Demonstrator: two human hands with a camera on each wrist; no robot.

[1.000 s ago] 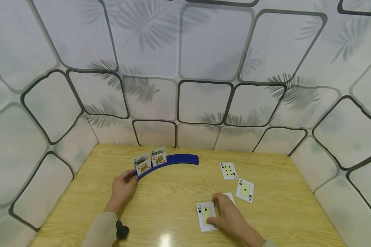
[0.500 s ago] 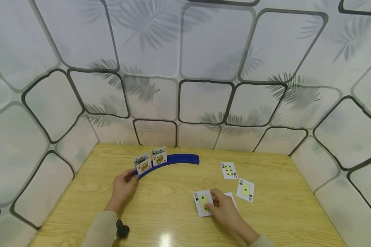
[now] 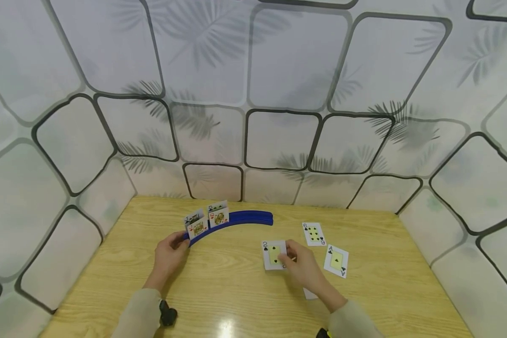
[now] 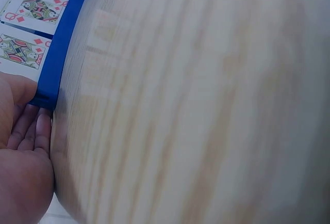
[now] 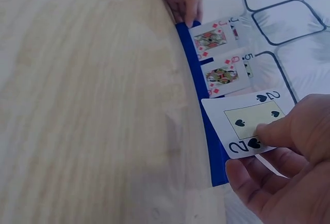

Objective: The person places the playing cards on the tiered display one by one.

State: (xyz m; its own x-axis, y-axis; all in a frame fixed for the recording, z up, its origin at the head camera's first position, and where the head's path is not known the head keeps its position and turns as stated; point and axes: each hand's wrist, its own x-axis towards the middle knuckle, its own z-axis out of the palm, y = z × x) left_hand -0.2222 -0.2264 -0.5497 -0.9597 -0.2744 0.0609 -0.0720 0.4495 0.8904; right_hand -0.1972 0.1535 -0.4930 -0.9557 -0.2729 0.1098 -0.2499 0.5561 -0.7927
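My right hand pinches the two of spades by its right side, thumb over its face and fingers behind. The card is lifted and tilted toward me, to the right of the curved blue card holder. At the holder's left end, my left hand grips it between thumb and fingers, as the left wrist view shows. Standing in the holder are the jack of diamonds and the queen of diamonds. Behind them, partly hidden, are another jack and a five.
On the wooden table lie a six of spades and an ace of clubs, face up at the right. Another card is mostly hidden under my right forearm. Patterned fabric walls surround the table's back and sides.
My right hand has picked the two of spades up off the table and carried it away from me, toward the holder. My left hand has stayed on the holder's end.
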